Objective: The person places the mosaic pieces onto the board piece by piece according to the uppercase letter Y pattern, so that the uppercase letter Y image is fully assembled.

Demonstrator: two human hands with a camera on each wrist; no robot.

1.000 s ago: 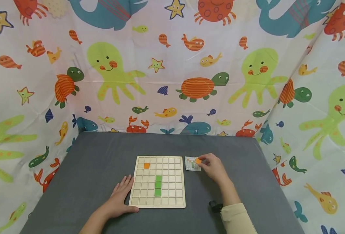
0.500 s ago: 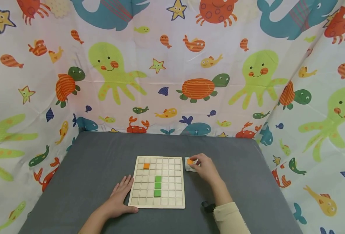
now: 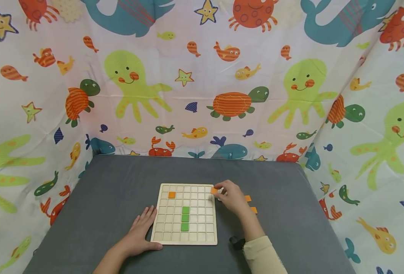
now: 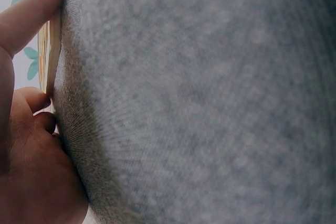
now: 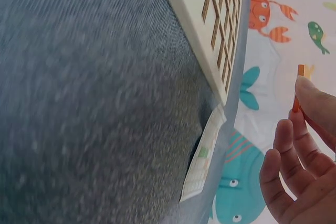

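Observation:
Between thumb and fingertips, my right hand (image 3: 231, 196) pinches an orange square tile (image 3: 213, 190), held up over the right edge of the wooden grid board (image 3: 217, 228). The right wrist view shows that tile (image 5: 300, 90) edge-on. On the board, an orange tile (image 3: 171, 195) sits near the back left, and green tiles (image 3: 185, 218) form a short column by the middle. My left hand (image 3: 138, 232) rests at the board's left side, fingers fairly straight along its edge and thumb at the near corner. A printed grid card (image 5: 202, 158) lies beside the board, mostly hidden by my right hand in the head view.
Two more orange tiles (image 3: 253, 210) lie on the grey cloth-covered table (image 3: 120, 182), right of my right wrist. A black strap (image 3: 237, 243) hangs by the right sleeve. A curtain (image 3: 195, 95) printed with sea animals stands behind the table and along its sides.
My right hand has moved left with the orange tile, from over the card to the board's right edge. Two orange tiles on the table have come into view. The left hand stays put.

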